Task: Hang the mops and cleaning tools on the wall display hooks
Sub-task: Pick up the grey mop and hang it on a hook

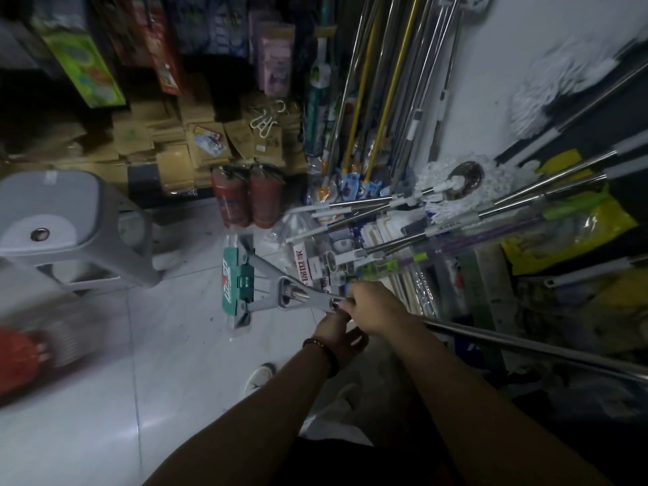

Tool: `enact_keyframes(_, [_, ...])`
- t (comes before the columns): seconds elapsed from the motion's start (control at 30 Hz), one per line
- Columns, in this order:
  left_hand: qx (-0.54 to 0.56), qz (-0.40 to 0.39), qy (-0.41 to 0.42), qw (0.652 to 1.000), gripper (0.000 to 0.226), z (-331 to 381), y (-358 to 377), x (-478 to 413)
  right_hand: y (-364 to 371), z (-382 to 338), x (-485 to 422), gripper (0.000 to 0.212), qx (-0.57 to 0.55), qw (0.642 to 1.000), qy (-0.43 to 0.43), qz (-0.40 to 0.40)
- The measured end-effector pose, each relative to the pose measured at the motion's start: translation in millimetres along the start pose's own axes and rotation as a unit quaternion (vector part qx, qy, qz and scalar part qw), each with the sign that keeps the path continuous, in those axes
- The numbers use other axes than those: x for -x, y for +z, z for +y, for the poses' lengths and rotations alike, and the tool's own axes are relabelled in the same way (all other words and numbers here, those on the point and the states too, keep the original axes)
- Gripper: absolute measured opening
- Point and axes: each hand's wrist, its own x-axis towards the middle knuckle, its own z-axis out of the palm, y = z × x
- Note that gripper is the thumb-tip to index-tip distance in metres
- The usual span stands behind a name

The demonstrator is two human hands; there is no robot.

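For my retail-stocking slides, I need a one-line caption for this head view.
Left hand and right hand grip a steel-handled sponge mop with a green-wrapped head beside leaning metal mop poles.

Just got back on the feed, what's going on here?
A person holds a sponge mop over the floor with both hands. The right hand grips the metal handle, the left hand grips the grey bracket just below it. The mop is not hung yet; other mops crowd the white wall.
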Motion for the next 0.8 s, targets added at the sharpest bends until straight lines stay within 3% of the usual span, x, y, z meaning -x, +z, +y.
enact_keyframes(0.2, [-0.126, -0.027, 0.074, 0.989, 0.018, 11, 13, 20, -13, 3, -14, 0.033, -0.059, 0.996, 0.007, 0.059])
enact_keyframes(0.4, [-0.257, -0.112, 0.052, 0.959, 0.035, 50, -15, 44, -23, -9, -6, 0.026, -0.027, 0.986, -0.026, 0.16])
enact_keyframes(0.5, [-0.131, -0.099, 0.059, 0.985, 0.027, 81, -30, 46, -28, -5, 1, 0.026, -0.045, 0.984, -0.021, 0.169])
enact_keyframes(0.6, [0.007, -0.051, 0.127, 0.991, 0.04, 107, -24, 35, -35, 1, 12, 0.028, -0.065, 0.98, -0.019, 0.188])
enact_keyframes(0.7, [0.011, -0.024, 0.155, 0.988, 0.041, 117, 0, 28, -40, 6, 21, 0.034, -0.067, 0.977, -0.035, 0.201])
enact_keyframes(0.8, [-0.004, -0.022, 0.157, 0.987, 0.035, 114, 17, 29, -40, 15, 31, 0.015, -0.107, 0.964, -0.046, 0.238])
